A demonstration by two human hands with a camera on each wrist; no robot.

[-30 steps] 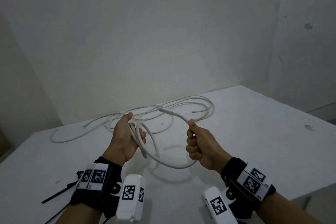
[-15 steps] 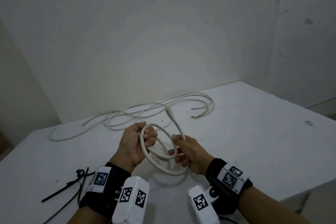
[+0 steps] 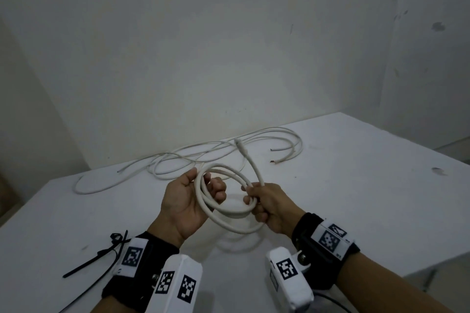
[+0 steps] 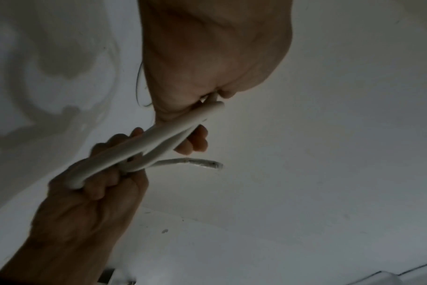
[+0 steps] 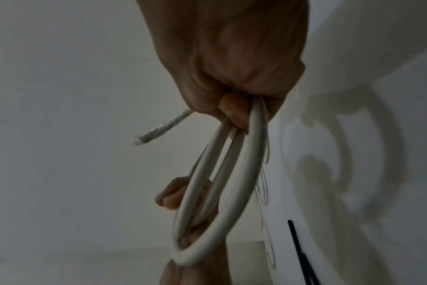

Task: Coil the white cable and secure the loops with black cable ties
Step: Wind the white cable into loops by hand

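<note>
1. Left hand [image 3: 189, 201] curls round the near side of the white cable [image 3: 229, 213] coil; a few loops are held above the desk [image 3: 356, 198].
2. Right hand [image 3: 269, 207] is clamped on the opposite side, with the cable tail rising from its fist.
3. The rest of the cable lies slack toward the desk's far edge.
4. Black cable ties [image 3: 101, 256] sit at the near-left edge, untouched.
5. Risk: the cable looks stiff, so freeing one hand for a tie may let the loops spring open.
6. Risk: the slack could snag or kink when pulled in.
</note>
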